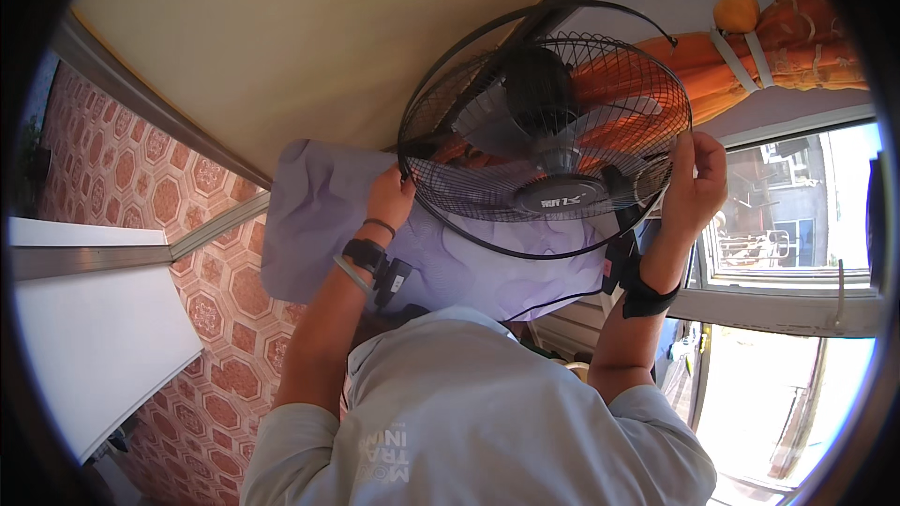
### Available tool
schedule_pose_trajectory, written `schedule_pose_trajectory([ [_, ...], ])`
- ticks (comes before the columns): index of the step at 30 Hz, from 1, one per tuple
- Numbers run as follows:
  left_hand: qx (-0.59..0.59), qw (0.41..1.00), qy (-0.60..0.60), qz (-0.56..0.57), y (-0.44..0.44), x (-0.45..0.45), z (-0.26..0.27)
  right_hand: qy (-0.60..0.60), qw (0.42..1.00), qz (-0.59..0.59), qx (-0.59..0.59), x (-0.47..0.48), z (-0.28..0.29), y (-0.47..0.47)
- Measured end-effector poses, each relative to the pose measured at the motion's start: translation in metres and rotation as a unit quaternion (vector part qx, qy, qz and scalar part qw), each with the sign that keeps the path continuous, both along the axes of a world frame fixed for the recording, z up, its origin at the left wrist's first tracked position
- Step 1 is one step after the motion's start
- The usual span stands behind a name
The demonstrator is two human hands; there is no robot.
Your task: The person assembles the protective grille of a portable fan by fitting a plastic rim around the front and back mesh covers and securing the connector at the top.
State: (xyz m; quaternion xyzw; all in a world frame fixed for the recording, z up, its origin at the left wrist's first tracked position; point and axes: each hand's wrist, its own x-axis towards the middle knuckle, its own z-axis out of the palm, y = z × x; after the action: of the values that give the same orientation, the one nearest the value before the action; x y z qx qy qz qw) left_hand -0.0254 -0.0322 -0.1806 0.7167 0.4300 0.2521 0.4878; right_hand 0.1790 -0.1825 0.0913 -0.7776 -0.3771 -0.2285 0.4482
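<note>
An electric fan (538, 84) with a black wire guard (485, 190) stands before me. Its blades and motor housing show through the wires, and the round centre badge (561, 194) bears writing. Around the guard hangs a thin black ring (517, 254), loose, with one free end at the upper right. My left hand (391, 198) pinches this ring at the guard's left side. On the right, the fingertips of my right hand (696, 186) are closed on the guard's edge; whether they also grip the ring I cannot tell.
Under the fan is a purple patterned surface (316, 218), crossed by a black cord (555, 303). An orange curtain (794, 42) and a window (766, 211) are at right. A beige panel (281, 49) rises behind; patterned floor (232, 337) lies left.
</note>
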Motion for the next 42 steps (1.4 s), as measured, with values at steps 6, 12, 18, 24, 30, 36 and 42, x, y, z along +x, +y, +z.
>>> schedule_pose_trajectory([
  [6, 0.037, 0.999, -0.023, 0.015, 0.001, -0.001, -0.006, -0.19, 0.955, 0.156, -0.166, -0.013, 0.052, 0.062],
  [12, 0.041, 0.999, -0.005, 0.009, -0.003, 0.003, -0.006, -0.272, 0.878, 0.281, -0.277, 0.046, 0.053, 0.126],
  [18, 0.003, 1.0, -0.024, 0.013, -0.004, 0.002, -0.002, -0.107, 0.839, 0.323, -0.425, 0.035, 0.065, 0.134],
  [24, 0.023, 0.999, -0.007, 0.021, -0.002, 0.0, -0.004, -0.091, 0.842, 0.349, -0.402, 0.015, 0.074, 0.1],
  [30, 0.086, 0.995, -0.01, 0.039, -0.002, 0.004, -0.014, -0.15, 0.848, 0.37, -0.349, 0.017, 0.063, 0.09],
  [36, 0.073, 0.997, 0.006, 0.03, -0.002, 0.004, -0.011, -0.127, 0.848, 0.395, -0.329, 0.024, 0.061, 0.095],
  [42, 0.048, 0.998, 0.012, 0.036, -0.005, 0.002, -0.007, -0.085, 0.847, 0.385, -0.357, 0.023, 0.06, 0.104],
])
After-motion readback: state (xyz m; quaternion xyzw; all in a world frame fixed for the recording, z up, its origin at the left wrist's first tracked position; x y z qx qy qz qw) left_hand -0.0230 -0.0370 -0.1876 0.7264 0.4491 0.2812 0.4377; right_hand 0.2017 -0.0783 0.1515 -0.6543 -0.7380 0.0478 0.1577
